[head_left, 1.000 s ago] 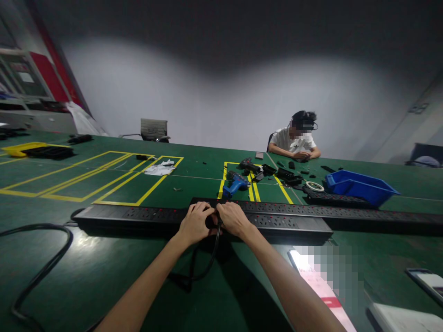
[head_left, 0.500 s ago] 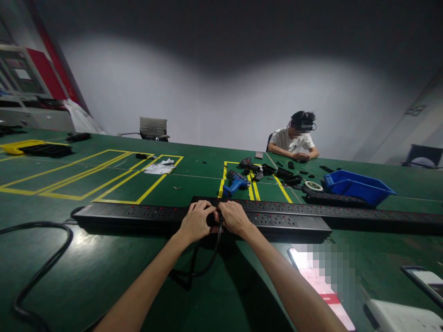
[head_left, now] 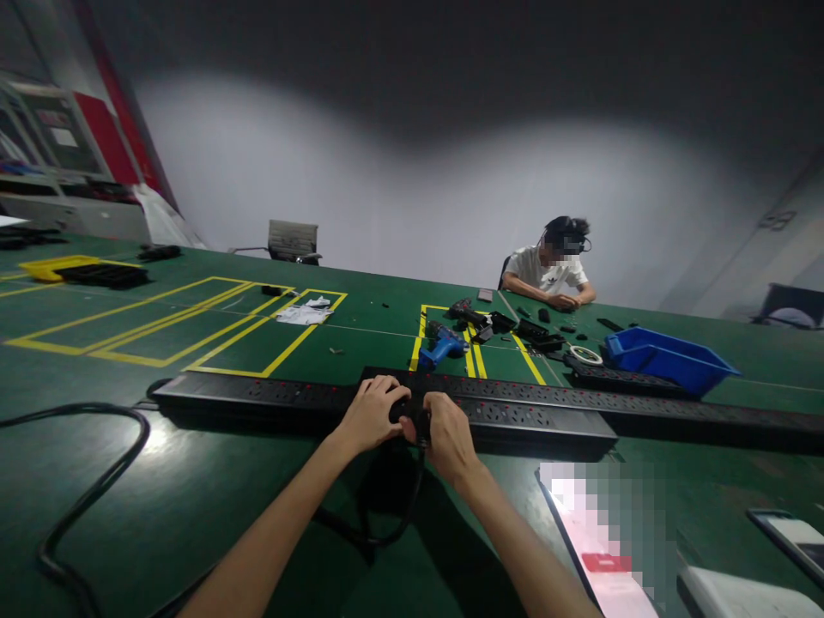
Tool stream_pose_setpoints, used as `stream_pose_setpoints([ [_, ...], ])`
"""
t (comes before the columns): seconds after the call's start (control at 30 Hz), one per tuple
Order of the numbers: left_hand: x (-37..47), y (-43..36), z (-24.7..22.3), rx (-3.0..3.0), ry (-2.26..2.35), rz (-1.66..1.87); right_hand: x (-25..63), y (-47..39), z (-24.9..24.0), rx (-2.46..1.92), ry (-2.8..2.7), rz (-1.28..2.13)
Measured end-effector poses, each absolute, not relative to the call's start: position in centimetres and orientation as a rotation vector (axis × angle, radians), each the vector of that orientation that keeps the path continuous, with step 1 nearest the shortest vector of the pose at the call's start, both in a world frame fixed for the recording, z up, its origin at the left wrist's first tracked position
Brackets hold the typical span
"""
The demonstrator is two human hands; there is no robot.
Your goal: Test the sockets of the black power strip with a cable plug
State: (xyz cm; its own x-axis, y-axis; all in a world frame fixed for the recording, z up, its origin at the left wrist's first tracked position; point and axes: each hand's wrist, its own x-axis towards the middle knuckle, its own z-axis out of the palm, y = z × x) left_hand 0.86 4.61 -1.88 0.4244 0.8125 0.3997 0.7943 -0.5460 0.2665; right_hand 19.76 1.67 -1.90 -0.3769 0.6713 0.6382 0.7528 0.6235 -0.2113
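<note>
A long black power strip [head_left: 541, 417] with rows of sockets and small red lights lies across the table in front of me. My left hand [head_left: 372, 414] is curled over its middle, fingers on top and thumb toward the near side. Close beside it, my right hand [head_left: 449, 436] is closed around a black plug [head_left: 421, 424] at the end of a cable [head_left: 412, 506], which loops down onto the table. Fingers partly hide the plug, and whether it touches a socket cannot be seen. A second long black power strip [head_left: 727, 415] lies just behind.
Behind the strips are a blue power drill [head_left: 444, 345], a tape roll [head_left: 585, 354], a blue bin [head_left: 669, 356] and black parts. A thick cable [head_left: 122, 463] loops at left. A phone [head_left: 789, 536] lies at right. Across the table a person [head_left: 547, 270] sits working.
My right hand has drawn slightly right and down, opening a gap from my left hand and showing the plug. The left hand stays on the strip. The view has shifted a little.
</note>
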Motion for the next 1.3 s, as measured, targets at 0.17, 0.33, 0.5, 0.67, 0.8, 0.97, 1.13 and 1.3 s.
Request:
stream_pose_setpoints([
  [0.17, -0.2, 4.4, -1.4, 2.613, 1.445, 0.745, 20.0, -0.8, -3.9, -1.115, -2.15, -0.02],
  [0.33, -2.1, 4.7, -1.8, 2.561, 1.667, 0.738, 20.1, -1.3, -5.1, -1.14, -2.17, 0.242],
  [0.5, -3.8, 5.3, -2.3, 2.5, 1.78, 0.607, 19.8, -1.4, -4.8, -1.124, -2.188, 0.33],
  [0.67, -4.4, 5.7, -1.9, 2.493, 1.784, 0.564, 19.8, -1.9, -4.4, -1.076, -2.225, 0.289],
  [0.8, -4.5, 5.7, -1.9, 2.493, 1.812, 0.615, 19.9, -2.0, -4.2, -1.066, -2.24, 0.274],
  [0.97, -4.7, 5.6, -1.9, 2.502, 1.777, 0.654, 20.0, -1.8, -4.3, -1.076, -2.298, 0.267],
  [1.13, -5.4, 5.7, -1.7, 2.466, 1.797, 0.636, 20.0, -1.7, -4.5, -1.085, -2.339, 0.258],
  [1.3, -7.3, 5.6, -1.3, 2.384, 1.875, 0.603, 20.0, -1.8, -4.4, -1.092, -2.345, 0.292],
])
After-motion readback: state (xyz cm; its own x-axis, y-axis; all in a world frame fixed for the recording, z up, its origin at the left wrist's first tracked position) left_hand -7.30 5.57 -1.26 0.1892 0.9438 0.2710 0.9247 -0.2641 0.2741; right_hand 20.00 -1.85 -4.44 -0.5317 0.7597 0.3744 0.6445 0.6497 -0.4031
